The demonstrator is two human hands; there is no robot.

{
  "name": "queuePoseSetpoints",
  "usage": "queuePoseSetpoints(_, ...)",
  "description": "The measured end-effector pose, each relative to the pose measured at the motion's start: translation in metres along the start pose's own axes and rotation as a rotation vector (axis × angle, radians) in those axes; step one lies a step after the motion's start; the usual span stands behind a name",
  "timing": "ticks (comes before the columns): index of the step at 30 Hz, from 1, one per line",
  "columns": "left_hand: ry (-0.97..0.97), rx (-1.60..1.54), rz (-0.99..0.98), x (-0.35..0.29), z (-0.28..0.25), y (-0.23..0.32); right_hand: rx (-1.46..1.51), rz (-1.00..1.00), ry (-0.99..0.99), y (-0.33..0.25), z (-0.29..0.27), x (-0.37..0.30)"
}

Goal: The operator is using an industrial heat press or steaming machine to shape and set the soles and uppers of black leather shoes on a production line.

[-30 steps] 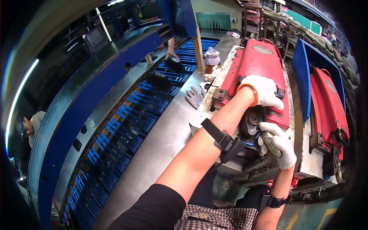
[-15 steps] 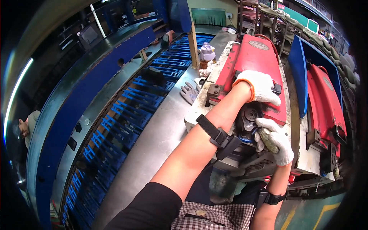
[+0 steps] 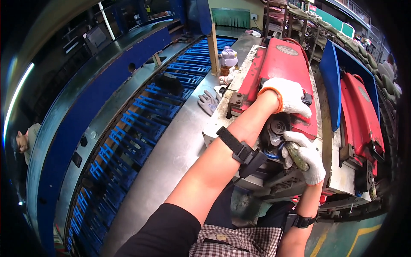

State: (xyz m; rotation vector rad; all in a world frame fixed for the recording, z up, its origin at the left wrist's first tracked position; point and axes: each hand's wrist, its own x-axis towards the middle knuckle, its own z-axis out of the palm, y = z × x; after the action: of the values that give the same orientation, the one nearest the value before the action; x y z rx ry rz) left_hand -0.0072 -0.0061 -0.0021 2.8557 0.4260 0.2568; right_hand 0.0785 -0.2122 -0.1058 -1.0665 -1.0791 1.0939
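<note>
My left hand (image 3: pixel 287 97), in a white knit glove with an orange cuff, lies across the red machine cover (image 3: pixel 284 64). Its fingers curl over a black handle (image 3: pixel 306 98), whose ends show on either side of the glove. Lower down, my right hand (image 3: pixel 309 159), gloved likewise, is closed round a worn, greenish wrapped handle (image 3: pixel 298 156). Beside that handle, a round dark metal hub (image 3: pixel 277 127) sits at the near end of the machine. The undersides of my left fingers are hidden.
To the left runs a conveyor with blue slats (image 3: pixel 141 103), edged by a metal table (image 3: pixel 171 150). Grey gloves (image 3: pixel 208 102) and a lilac-topped bottle (image 3: pixel 228 59) lie and stand there. A second red machine (image 3: pixel 361 111) with a blue panel (image 3: pixel 332 85) is at right. Another person (image 3: pixel 26 141) appears far left.
The whole view has shifted slightly. Both hands keep their places on the machine. A pinkish shape by the conveyor's far end no longer shows.
</note>
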Motion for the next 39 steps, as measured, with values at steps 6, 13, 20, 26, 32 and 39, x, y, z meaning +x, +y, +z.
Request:
queuePoseSetpoints(6,-0.004,-0.001,0.014,-0.003,-0.001,-0.002,0.035,-0.038,0.110,0.001,0.011,-0.005)
queuePoseSetpoints(13,-0.072,-0.002,0.063,-0.003,-0.006,-0.001,0.184,0.059,0.225,-0.008,0.025,-0.017)
queuePoseSetpoints(20,-0.107,-0.008,0.111,-0.007,-0.013,-0.007,-0.281,-0.012,0.275,0.020,0.135,0.001)
queuePoseSetpoints(26,-0.105,-0.081,0.260,0.001,-0.037,-0.024,-0.276,0.205,0.113,0.004,0.117,-0.004)
queuePoseSetpoints(32,0.171,-0.044,0.295,0.008,-0.101,-0.023,-0.678,-0.120,0.259,-0.034,0.072,-0.022)
queuePoseSetpoints(39,0.686,-0.029,0.355,0.011,-0.149,0.004,-1.251,0.037,0.377,-0.061,-0.002,0.098)
